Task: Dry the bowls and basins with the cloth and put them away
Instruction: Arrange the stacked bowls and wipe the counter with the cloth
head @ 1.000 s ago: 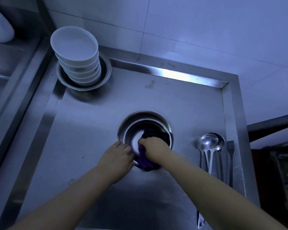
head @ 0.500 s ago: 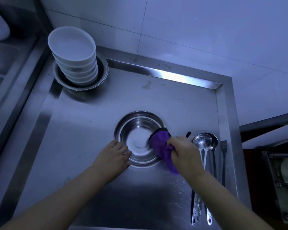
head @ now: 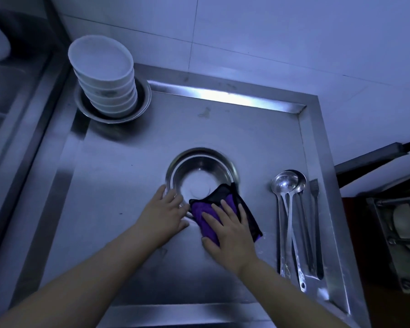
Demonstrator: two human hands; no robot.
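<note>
Right fingers (head: 219, 210): straight and slightly spread, lying flat on the cloth; nothing is curled round or pinched.
Right hand (head: 232, 230): palm down, pressing the cloth against the steel surface at the near right edge of the basin.
Cloth (head: 205, 215): purple with a dark border, partly folded; its far corner overlaps the near right rim of the basin, the rest lies flat on the surface under the hand.
Left fingers (head: 169, 194): extended and relaxed, resting on the near left rim of the basin; the thumb points toward the cloth.
Left hand (head: 162, 213): just beside the right hand, apart from the cloth or barely meeting it; which cannot be told.
Basin (head: 200, 169): round steel basin, upright, at the middle of the draining surface, its inside bare.
Bowl stack (head: 104, 74): white bowls nested upright, standing inside a second steel basin (head: 145, 102) at the far left corner; a faint dark pattern runs along one bowl's side, not readable.
Draining surface (head: 128, 162): stainless steel with a raised border.
Ladles (head: 288, 185): two long-handled ladles lying side by side at the right, bowls at the far end.
Tongs (head: 315, 223): just right of the ladles, parallel to them.
Writing: no legible brand or label.
</note>
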